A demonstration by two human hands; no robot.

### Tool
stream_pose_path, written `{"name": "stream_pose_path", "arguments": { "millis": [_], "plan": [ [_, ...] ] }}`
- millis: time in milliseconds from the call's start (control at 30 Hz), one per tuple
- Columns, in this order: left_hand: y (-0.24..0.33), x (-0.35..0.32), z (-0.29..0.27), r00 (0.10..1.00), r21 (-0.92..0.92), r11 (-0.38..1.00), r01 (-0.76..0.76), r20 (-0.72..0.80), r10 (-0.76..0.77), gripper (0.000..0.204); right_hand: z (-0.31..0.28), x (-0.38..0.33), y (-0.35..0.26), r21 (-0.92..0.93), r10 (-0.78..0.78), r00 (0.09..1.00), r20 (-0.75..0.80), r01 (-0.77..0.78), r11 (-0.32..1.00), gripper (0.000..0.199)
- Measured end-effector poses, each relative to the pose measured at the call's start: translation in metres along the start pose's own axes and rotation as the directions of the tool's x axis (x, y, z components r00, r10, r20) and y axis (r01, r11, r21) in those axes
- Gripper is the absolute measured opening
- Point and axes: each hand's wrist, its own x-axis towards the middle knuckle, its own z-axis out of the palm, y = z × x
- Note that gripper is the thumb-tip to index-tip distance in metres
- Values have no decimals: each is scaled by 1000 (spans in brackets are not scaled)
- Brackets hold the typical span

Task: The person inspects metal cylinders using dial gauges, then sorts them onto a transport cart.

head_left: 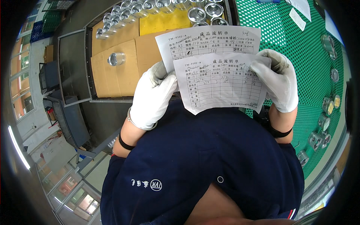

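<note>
Two white paper forms (221, 92), printed with tables and filled in by hand, are held up in front of my chest. The nearer sheet overlaps the lower part of the farther sheet (210, 39). My left hand (153, 95), in a white glove with greyish fingertips, pinches the left edges. My right hand (277, 80), gloved likewise with a dirty grey patch, grips the right side, its thumb over the front sheet. The fingers behind the paper are hidden.
Beyond my left hand, a dark-framed bin (93, 56) lined with cardboard (150, 45) holds many shiny metal cylindrical parts (150, 5). One such part (116, 59) stands alone on the cardboard. To the right, a green mesh-covered table (307, 112) carries several more metal parts (323, 122) and loose papers (298, 18).
</note>
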Motion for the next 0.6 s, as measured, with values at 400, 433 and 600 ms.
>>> {"name": "stream_pose_path", "arguments": {
  "millis": [400, 433, 600],
  "plan": [
    [-2, 0, -1, 1000, 24, 1000, 6, 10, -6, 27, 1, -1, 2, -37, -30, 999, -14, 29, 999, 7],
    [-3, 0, -2, 1000, 18, 1000, 0, 16, -1, 27, 1, -1, 1, -29, -17, 1000, -8, 17, 999, 8],
    [0, -4, 3, 1000, -20, 1000, 12, 10, -11, 28, -1, -1, 4, -4, -10, 1000, 8, 10, 1000, 8]
  ]
}}
